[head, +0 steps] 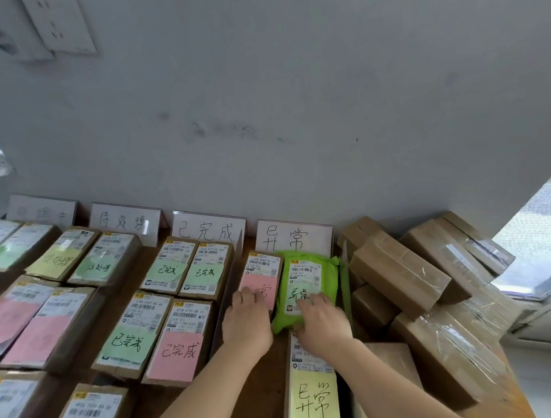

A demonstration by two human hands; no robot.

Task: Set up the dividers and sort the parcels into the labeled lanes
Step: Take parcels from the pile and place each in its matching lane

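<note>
In the head view, the far-right lane, behind which a handwritten sign [294, 237] stands against the wall, holds three parcels: a small carton with a pink note [262, 271] at the back left, a green poly mailer [306, 284] touching its right side, and a carton with a yellow note [312, 397] just in front of the mailer. The left hand [246, 320] rests on the near end of the pink-noted carton, its fingers [249, 295] laid fairly flat on the top. The right hand [324, 323] lies over the near end of the mailer with the fingers [316, 299] bent onto its label; the thumb is hidden, so I cannot tell whether it pinches the edge or only presses. The mailer looks soft and puffy, probably light, with a slick film that may slide under a flat palm, so it is best taken by its near edge or by both long sides. The cartons look stiff and square and should push cleanly on the wooden table [259, 394] or lift by their side faces. A clear divider [226, 288] bounds the lane on the left, and a loose heap of plain brown boxes [401, 274], taped in glossy film, crowds its right side.
</note>
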